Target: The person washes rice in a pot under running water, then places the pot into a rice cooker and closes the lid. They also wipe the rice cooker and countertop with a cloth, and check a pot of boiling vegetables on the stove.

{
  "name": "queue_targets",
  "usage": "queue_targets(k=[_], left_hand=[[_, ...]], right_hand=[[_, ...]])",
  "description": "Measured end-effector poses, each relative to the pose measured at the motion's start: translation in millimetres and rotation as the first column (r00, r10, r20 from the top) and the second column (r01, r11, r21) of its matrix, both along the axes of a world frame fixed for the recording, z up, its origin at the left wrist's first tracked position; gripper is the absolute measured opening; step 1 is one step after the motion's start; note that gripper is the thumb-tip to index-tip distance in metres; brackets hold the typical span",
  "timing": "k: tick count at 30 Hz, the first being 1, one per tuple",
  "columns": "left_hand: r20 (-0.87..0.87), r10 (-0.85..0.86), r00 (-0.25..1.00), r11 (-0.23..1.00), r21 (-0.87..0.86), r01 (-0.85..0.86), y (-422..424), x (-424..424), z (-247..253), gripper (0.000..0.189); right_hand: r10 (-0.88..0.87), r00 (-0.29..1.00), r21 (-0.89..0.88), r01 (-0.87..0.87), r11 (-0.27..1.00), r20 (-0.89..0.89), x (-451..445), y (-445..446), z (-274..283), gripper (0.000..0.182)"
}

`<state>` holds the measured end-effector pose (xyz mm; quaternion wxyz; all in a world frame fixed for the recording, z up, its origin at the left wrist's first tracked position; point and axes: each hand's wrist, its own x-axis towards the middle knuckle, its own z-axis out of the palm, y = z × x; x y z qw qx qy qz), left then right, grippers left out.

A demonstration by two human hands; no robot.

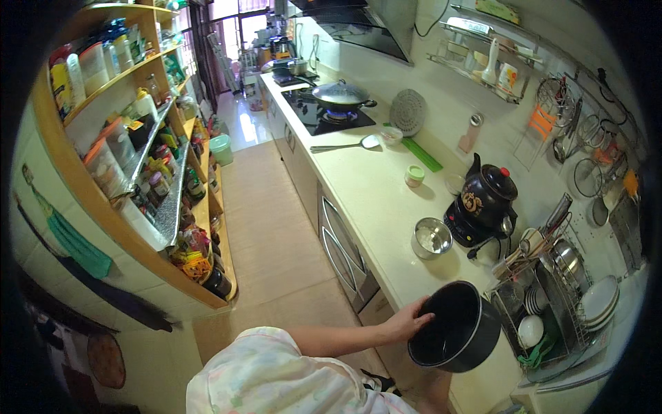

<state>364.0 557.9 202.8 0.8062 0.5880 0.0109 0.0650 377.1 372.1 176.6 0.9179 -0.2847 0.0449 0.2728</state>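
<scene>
My left hand [411,322] grips the near rim of a black cooking pot [478,331], thumb over the edge. The pot is tilted over the counter's front edge, its dark inside facing left. Of my right arm only a part shows below the pot; that hand is hidden behind it. Just beyond the pot stands a round steel bowl [432,239] on the pale countertop [362,207]. A black kettle with a red knob [489,194] sits on its electric base behind the bowl. Farther off, a lidded wok [341,95] stands over a lit gas burner.
A dish rack [548,310] holding plates and bowls stands right of the pot. A spatula [346,146], a small lidded jar [414,176] and a green strip [421,154] lie along the counter. Utensils hang on the wall. Crowded shelves [155,207] line the left side of the aisle.
</scene>
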Motion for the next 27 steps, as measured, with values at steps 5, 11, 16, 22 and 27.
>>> queue_targets(k=[5, 11, 16, 22, 27], left_hand=[[0.157, 0.311, 0.937, 0.806, 0.479, -0.347, 43.3, -25.0, 9.8, 0.032], [0.085, 0.449, 0.890, 0.703, 0.582, -0.410, 93.1, -90.4, 17.7, 0.039], [-0.004, 0.156, 0.988, 0.912, 0.384, -0.143, 126.3, -120.5, 4.0, 0.042], [-0.047, 0.425, 0.904, 0.902, 0.106, -0.419, 190.8, -168.9, 37.3, 0.055], [0.029, 0.875, 0.483, 0.477, 0.121, -0.871, 283.1, -197.2, -3.3, 0.045]], right_hand=[[-0.007, 1.000, -0.028, 0.007, 1.000, -0.026, -24.4, 23.4, -6.8, 0.050], [-0.057, 0.984, -0.268, 0.101, 0.958, 0.168, -2.0, 32.3, 0.9, 0.052], [0.105, 0.919, -0.456, 0.087, 0.886, 0.379, 9.4, 118.1, 24.8, 0.054], [0.466, 0.812, -0.471, -0.276, 0.838, 0.353, -32.7, 272.8, 27.6, 0.056], [0.702, 0.670, -0.401, -0.590, 0.700, 0.240, -95.3, 383.2, 21.2, 0.058]])
